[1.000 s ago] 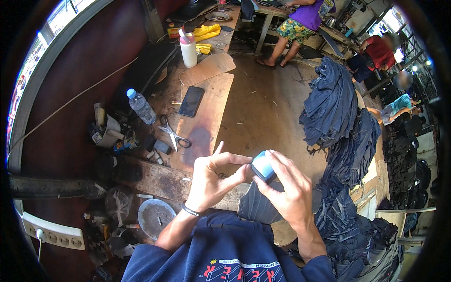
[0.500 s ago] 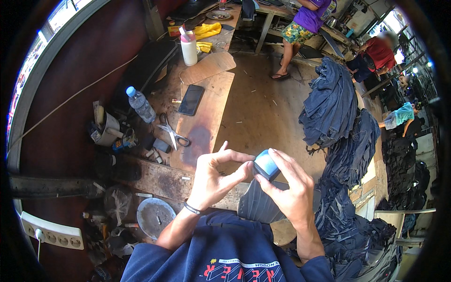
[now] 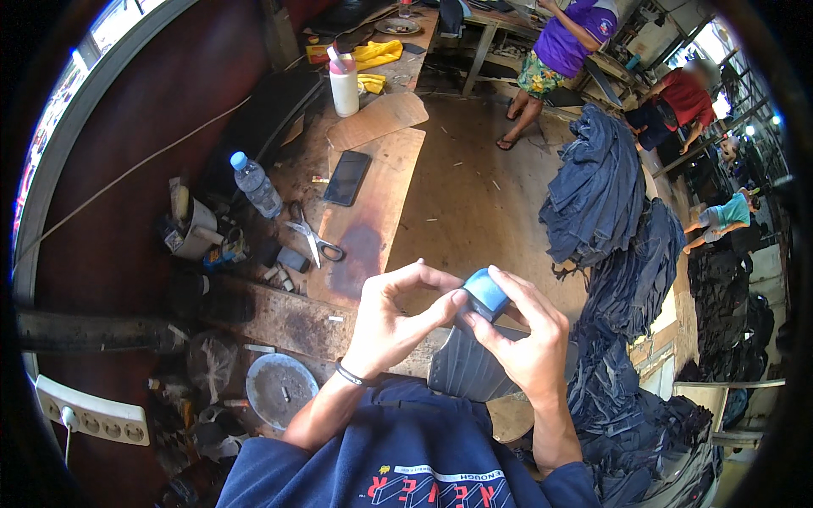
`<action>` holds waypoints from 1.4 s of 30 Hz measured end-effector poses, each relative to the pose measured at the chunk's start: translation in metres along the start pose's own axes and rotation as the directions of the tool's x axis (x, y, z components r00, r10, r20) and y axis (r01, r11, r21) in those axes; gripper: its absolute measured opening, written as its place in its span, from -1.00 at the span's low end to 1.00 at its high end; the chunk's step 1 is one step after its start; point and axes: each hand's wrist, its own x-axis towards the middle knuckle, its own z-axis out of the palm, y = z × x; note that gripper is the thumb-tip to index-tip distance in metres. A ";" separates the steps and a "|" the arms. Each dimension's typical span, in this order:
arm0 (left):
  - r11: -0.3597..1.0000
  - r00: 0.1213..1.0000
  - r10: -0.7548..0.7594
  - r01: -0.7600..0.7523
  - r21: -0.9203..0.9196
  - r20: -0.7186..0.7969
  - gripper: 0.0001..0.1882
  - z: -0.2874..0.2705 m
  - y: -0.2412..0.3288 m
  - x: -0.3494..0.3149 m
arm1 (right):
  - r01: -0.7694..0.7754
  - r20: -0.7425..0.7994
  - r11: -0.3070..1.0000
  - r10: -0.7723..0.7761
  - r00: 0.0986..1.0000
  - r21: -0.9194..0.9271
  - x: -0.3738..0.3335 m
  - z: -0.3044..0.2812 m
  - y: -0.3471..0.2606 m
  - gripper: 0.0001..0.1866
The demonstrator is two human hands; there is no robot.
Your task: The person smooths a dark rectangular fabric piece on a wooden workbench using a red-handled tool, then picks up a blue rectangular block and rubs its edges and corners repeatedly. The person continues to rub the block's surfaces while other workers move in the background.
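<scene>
A small block with a blue top and dark sides is held up between both hands, over the near edge of the workbench. My right hand grips it from the right, thumb below and fingers along its top and side. From the left, my left hand pinches at its near left edge with thumb and forefinger; the exact contact is partly hidden. Beneath the hands lies a dark ridged panel. Scissors with opened blades rest on the bench, beside a small dark block.
A phone, a water bottle and a white bottle stand or lie on the left. Dark denim is heaped at right. A round basin sits lower left. Other people, one in a purple shirt, are farther off.
The block has tilted slightly in my fingers, showing more of its dark near side. The person in purple has shifted a little to the right.
</scene>
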 end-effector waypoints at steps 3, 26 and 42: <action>0.989 0.997 -0.073 0.074 -0.128 0.013 -0.86 0.001 0.005 0.000 | -0.156 0.087 0.967 0.141 0.986 0.203 -0.001 -0.003 0.002 -0.43; 0.941 0.983 -0.163 0.182 -0.285 0.086 -0.85 0.004 0.007 -0.004 | -0.352 0.266 0.829 0.255 0.930 0.435 -0.009 -0.008 0.013 -0.40; 0.971 0.991 -0.101 0.116 -0.210 0.084 -0.79 -0.004 0.003 -0.012 | -0.391 0.311 0.695 0.246 0.918 0.604 -0.005 -0.007 0.019 -0.48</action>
